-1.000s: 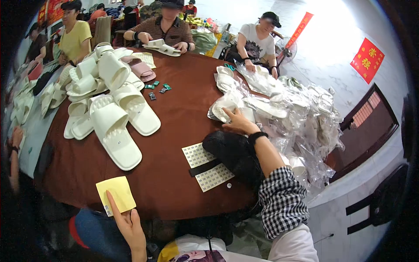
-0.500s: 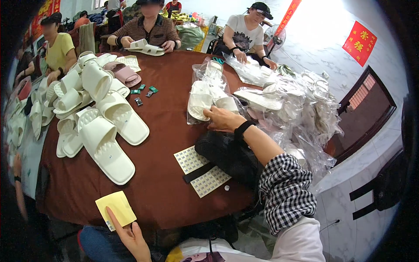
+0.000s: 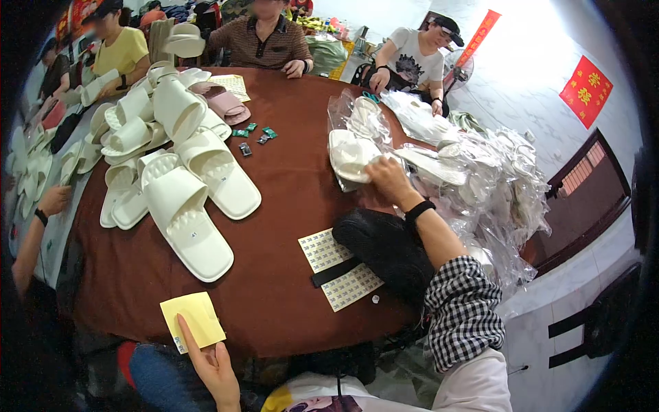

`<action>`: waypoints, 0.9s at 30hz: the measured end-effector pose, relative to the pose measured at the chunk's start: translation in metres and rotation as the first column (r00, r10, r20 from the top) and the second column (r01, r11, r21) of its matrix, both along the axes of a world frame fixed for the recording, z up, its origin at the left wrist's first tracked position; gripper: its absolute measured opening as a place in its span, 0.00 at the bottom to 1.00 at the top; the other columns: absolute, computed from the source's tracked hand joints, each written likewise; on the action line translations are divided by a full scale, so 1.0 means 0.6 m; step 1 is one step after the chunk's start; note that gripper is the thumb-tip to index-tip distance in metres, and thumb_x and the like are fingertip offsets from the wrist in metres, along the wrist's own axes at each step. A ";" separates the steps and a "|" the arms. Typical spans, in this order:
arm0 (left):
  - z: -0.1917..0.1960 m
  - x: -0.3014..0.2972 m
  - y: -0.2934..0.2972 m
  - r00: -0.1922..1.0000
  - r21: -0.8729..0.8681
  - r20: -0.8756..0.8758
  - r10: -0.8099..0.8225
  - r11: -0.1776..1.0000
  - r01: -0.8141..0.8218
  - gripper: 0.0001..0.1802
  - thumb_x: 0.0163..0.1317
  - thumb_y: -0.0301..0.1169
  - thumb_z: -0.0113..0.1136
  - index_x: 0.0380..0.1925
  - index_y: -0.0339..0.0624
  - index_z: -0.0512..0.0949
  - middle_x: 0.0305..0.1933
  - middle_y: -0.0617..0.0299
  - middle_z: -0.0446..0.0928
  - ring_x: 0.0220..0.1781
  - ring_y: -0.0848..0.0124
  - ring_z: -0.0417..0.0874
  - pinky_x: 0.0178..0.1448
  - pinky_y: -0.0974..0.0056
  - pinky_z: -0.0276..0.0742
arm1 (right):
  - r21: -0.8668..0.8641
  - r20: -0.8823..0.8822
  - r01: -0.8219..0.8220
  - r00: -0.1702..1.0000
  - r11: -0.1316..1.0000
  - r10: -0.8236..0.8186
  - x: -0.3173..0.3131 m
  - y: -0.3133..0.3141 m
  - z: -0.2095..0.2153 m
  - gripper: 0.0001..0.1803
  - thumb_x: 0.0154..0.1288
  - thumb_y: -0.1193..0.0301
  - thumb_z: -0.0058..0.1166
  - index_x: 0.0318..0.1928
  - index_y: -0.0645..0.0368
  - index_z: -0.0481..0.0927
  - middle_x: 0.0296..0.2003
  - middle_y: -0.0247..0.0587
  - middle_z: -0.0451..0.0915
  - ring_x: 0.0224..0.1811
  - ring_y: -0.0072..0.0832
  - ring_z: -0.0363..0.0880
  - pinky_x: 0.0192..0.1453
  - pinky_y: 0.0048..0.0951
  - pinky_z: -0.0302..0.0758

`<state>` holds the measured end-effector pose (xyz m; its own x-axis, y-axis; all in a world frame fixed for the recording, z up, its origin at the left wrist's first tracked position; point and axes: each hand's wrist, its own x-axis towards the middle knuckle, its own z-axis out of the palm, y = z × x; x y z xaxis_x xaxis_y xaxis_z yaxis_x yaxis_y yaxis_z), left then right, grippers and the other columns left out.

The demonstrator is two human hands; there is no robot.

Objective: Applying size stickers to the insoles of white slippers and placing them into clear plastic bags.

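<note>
My left hand (image 3: 218, 374) grips a sheet of yellow sticker paper (image 3: 195, 319) at the table's near edge, forefinger laid across it and thumb at its side. Across the table, my right hand (image 3: 390, 180) has its fingers curled on the near side of a pair of white slippers in a clear plastic bag (image 3: 349, 156); its fingertips are partly hidden. Nearer me lie a black mesh cap-like thing (image 3: 381, 250) and sheets of small printed stickers (image 3: 353, 287). Unbagged white slippers (image 3: 195, 237) are piled at the left.
More bagged slippers (image 3: 473, 165) are heaped on the right. Small green packets (image 3: 268, 132) and a pink slipper (image 3: 226, 103) lie by the pile. Co-workers sit around the brown-covered table (image 3: 274, 185). A co-worker's arm (image 3: 41, 220) reaches in at far left.
The view has swung left, so the table appears farther right. My right hand has shifted along the bagged slippers' near edge. The co-worker in brown stripes has moved a slipper off to the left.
</note>
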<state>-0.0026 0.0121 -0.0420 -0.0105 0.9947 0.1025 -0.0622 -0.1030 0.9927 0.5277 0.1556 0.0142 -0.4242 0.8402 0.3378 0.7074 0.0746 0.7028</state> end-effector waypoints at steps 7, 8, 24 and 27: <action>0.007 -0.008 0.002 0.998 0.002 -0.062 -0.003 1.000 0.003 0.43 0.64 0.16 0.45 0.79 0.37 0.43 0.81 0.51 0.49 0.74 0.60 0.65 0.73 0.59 0.65 | 0.088 -0.389 0.307 0.886 0.948 -0.251 -0.041 0.044 0.193 0.12 0.66 0.73 0.51 0.49 0.47 0.73 0.37 0.40 0.81 0.40 0.45 0.86 0.41 0.48 0.80; 0.010 -0.004 0.003 0.998 0.015 -0.061 -0.008 1.000 0.009 0.44 0.63 0.15 0.44 0.79 0.37 0.43 0.81 0.51 0.50 0.73 0.60 0.66 0.72 0.59 0.66 | 0.117 -0.418 0.304 0.879 0.946 -0.231 -0.033 0.052 0.223 0.13 0.67 0.76 0.48 0.50 0.48 0.72 0.39 0.43 0.81 0.39 0.49 0.86 0.42 0.52 0.80; 0.007 -0.001 0.001 0.999 -0.045 0.052 0.012 0.999 -0.009 0.46 0.61 0.10 0.45 0.79 0.39 0.45 0.76 0.49 0.57 0.65 0.63 0.73 0.69 0.60 0.69 | 0.339 -0.579 -0.004 0.787 0.941 0.212 -0.066 0.132 0.364 0.12 0.64 0.77 0.50 0.47 0.58 0.79 0.41 0.57 0.84 0.46 0.52 0.84 0.51 0.45 0.79; 0.020 0.006 -0.004 1.000 -0.039 0.019 -0.004 0.999 0.004 0.45 0.62 0.12 0.46 0.79 0.38 0.45 0.77 0.46 0.57 0.70 0.60 0.70 0.71 0.59 0.68 | 0.327 -0.599 -0.073 0.755 0.942 0.267 -0.064 0.117 0.355 0.12 0.68 0.76 0.48 0.48 0.56 0.81 0.39 0.56 0.85 0.42 0.52 0.85 0.47 0.44 0.80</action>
